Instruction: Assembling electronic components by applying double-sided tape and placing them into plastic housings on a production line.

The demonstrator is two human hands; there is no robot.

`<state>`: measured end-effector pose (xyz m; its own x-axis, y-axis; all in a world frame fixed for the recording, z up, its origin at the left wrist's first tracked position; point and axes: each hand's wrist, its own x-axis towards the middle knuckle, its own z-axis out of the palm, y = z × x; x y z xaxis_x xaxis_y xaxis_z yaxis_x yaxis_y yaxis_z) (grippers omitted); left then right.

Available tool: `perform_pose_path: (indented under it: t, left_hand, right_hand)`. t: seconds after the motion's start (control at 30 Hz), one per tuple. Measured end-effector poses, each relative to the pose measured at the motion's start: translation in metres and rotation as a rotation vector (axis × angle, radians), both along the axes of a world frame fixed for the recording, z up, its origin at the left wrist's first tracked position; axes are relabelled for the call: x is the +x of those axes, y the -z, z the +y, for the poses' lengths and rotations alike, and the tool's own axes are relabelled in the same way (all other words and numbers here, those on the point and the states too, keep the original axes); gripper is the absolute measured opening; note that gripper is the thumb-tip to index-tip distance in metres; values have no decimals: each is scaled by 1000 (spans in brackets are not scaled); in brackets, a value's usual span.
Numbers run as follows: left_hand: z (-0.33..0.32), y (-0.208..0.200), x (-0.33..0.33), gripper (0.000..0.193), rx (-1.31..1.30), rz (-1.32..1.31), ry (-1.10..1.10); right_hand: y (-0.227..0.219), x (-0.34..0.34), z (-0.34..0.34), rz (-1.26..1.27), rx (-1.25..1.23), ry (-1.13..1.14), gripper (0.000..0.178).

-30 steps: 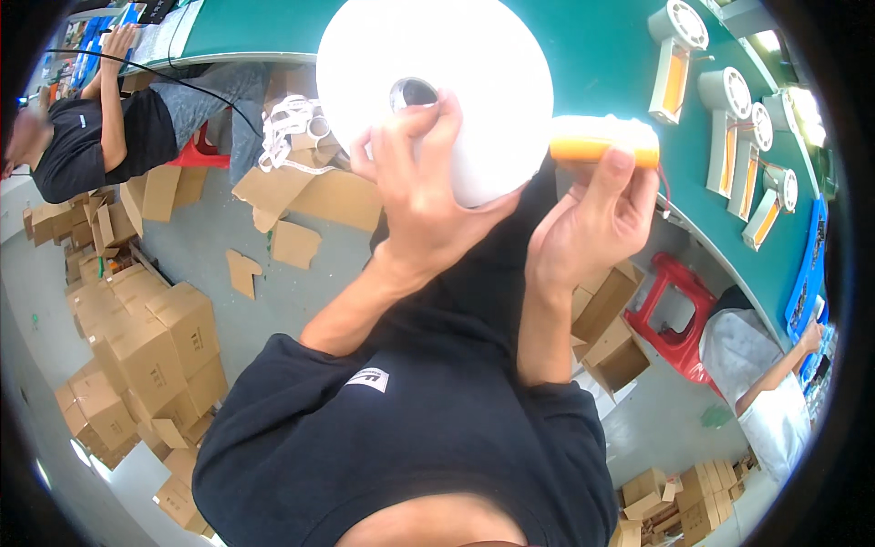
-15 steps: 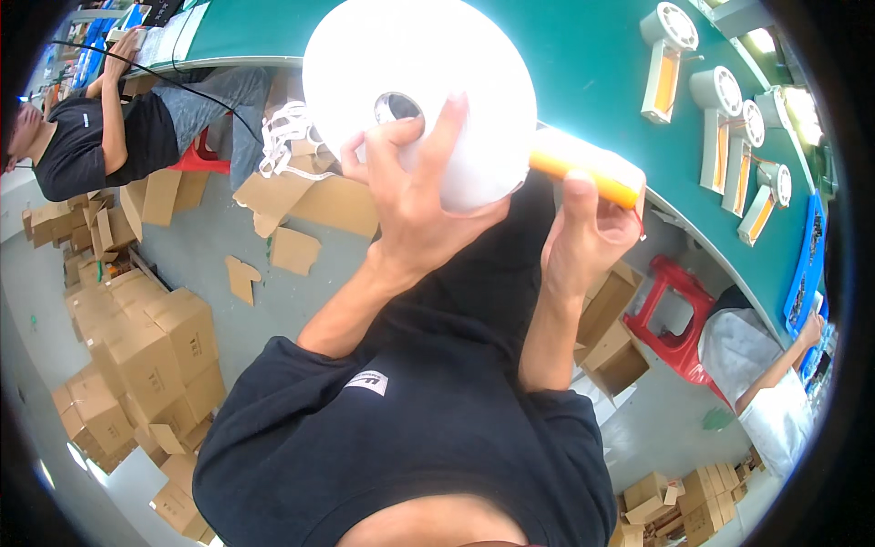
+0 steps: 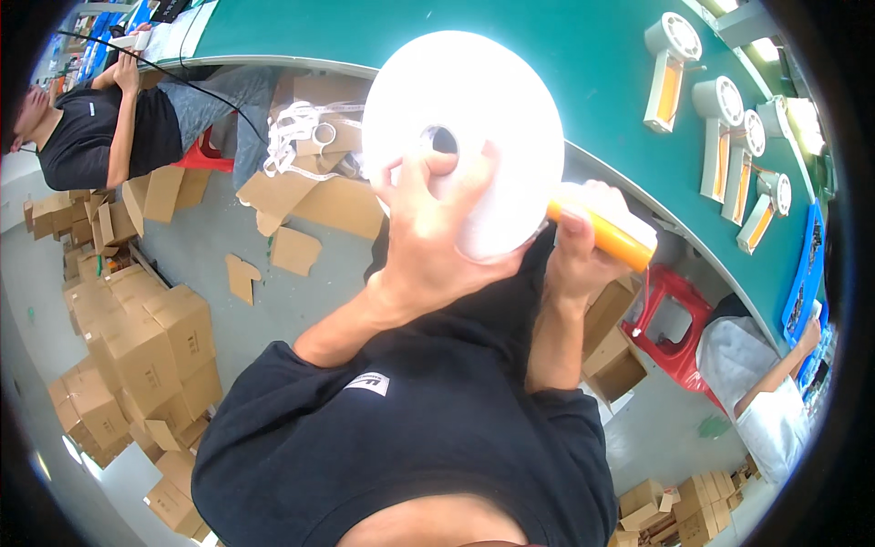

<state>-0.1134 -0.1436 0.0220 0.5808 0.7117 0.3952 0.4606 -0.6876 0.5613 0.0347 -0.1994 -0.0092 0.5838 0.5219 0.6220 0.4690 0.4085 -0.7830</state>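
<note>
My left hand (image 3: 437,223) grips a large white roll (image 3: 474,96) with a dark round core hole. Its fingertips press around the hole and its thumb lies along the lower rim. Close to the roll's right edge, my right hand (image 3: 576,251) is closed around an orange cylindrical battery (image 3: 606,239) with a thin red wire at its lower end. White material shows along the battery's upper side. The battery's left end is beside the roll; I cannot tell whether they touch.
Several white fan-like units (image 3: 673,68) with orange cylinders lie on the green table (image 3: 301,32). A blue tray (image 3: 804,264) stands at its right edge. White strips (image 3: 305,137) lie over cardboard below. Co-workers sit at both sides, near a red stool (image 3: 670,314); cartons (image 3: 137,356) are stacked left.
The roll has come down toward my body and to the right, tilting slightly. The battery has also moved lower and a little right. Both hands keep their hold.
</note>
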Motion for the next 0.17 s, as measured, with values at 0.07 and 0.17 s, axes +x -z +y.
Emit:
perform_pose_path:
  t: [0.07, 0.17]
  left_hand:
    - [-1, -2, 1, 88, 4, 34, 15]
    - [-2, -2, -1, 89, -57, 40, 114]
  right_hand:
    - [2, -4, 3, 36, 55, 104, 25]
    - [16, 6, -8, -289, -50, 236, 40]
